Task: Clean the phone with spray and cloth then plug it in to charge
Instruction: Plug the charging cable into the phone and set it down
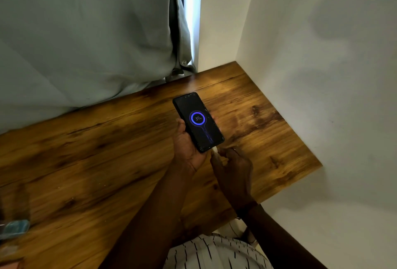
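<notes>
Wooden table (107, 150) underneath; left hand (187, 146) cradles the slick, fragile black glass phone (198, 121) by its edges, right hand (234, 167) loosely pinches the white plug (214, 150).

Setting, as I read it from the head camera: a domestic room, most likely a bedroom or a study corner. Evidence: a wood-grain desk (90, 161) pushed into a corner of plain white walls (322, 54); a grey-green curtain (86, 32) hanging down to the desk's far edge, with a strip of daylight (193, 11) at its right side suggesting a window behind; a phone (198, 121) showing a charging ring over the desk. I see no shop, lab or workshop fittings. A blurred bluish object (15, 229) at the left edge is unidentifiable.
</notes>
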